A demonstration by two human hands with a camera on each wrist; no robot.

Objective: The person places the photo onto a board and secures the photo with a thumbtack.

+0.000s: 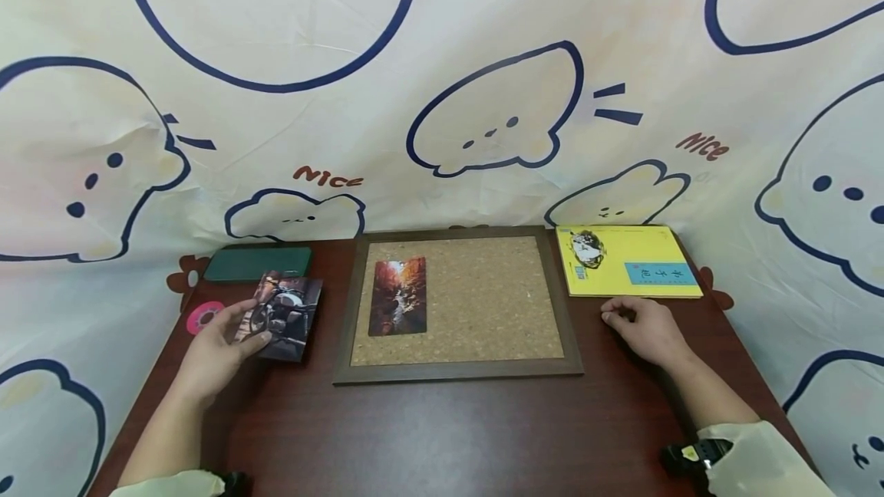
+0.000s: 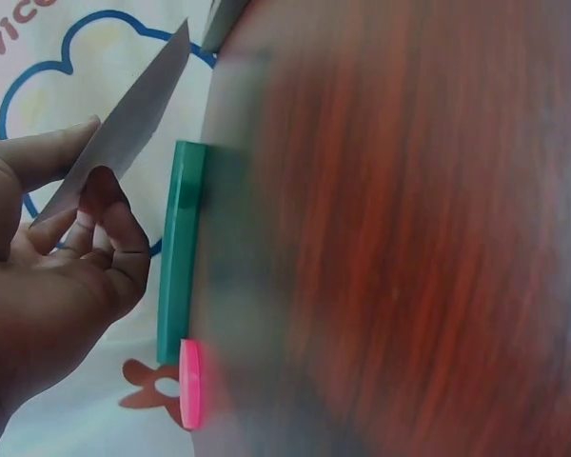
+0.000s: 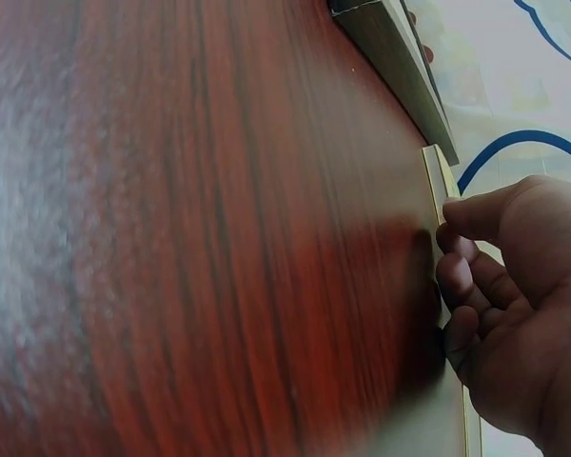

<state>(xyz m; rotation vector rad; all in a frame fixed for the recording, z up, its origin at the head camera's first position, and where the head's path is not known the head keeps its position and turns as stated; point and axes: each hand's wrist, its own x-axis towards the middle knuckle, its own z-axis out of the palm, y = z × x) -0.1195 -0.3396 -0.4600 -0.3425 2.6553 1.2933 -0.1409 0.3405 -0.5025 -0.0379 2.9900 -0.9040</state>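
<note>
My left hand (image 1: 216,347) pinches a dark photo card (image 1: 295,320) with a motorcycle picture between thumb and fingers, at the left of the table. In the left wrist view the card (image 2: 124,119) is tilted and seen nearly edge-on, raised off the tabletop. A framed corkboard (image 1: 490,305) lies in the middle, with a red autumn stream photo (image 1: 399,296) on its left part. My right hand (image 1: 645,330) holds nothing, its fingers loosely curled just in front of a yellow book (image 1: 615,251). The right wrist view shows that hand (image 3: 533,305) beside the book's edge (image 3: 438,176).
A green case (image 1: 228,263) lies at the back left, partly behind the card. A pink ring-shaped item (image 1: 196,319) is next to it, by my left hand. The brown wooden table (image 1: 442,436) ends at a patterned cloth backdrop (image 1: 387,129) behind.
</note>
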